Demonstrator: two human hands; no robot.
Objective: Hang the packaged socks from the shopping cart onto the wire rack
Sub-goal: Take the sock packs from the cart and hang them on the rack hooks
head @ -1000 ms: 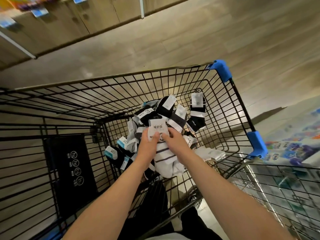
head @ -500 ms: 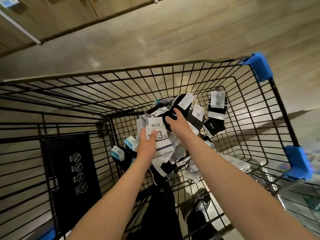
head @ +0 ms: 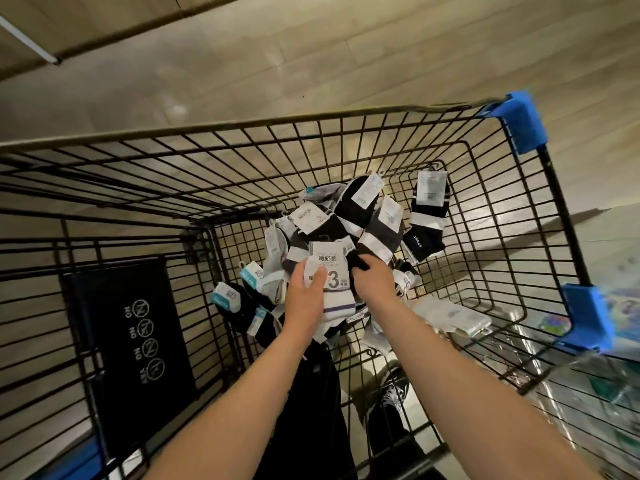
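Head view: both forearms reach into the shopping cart (head: 311, 123), where the left hand (head: 304, 292) pinches a white sock pack (head: 330, 259) by its card label, thumb on top. Just right of it, the right hand (head: 375, 282) curls its fingers round a black sock pack (head: 360, 263). Both packs lie on the sock pile (head: 346, 216) mid-cart; farther right, a black-and-white pack (head: 427, 220) sits against the wire wall.

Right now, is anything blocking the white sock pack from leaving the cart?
Nothing visible. The left hand holds the white sock pack atop the pile; the shopping cart is open above. The wire rack is out of view.
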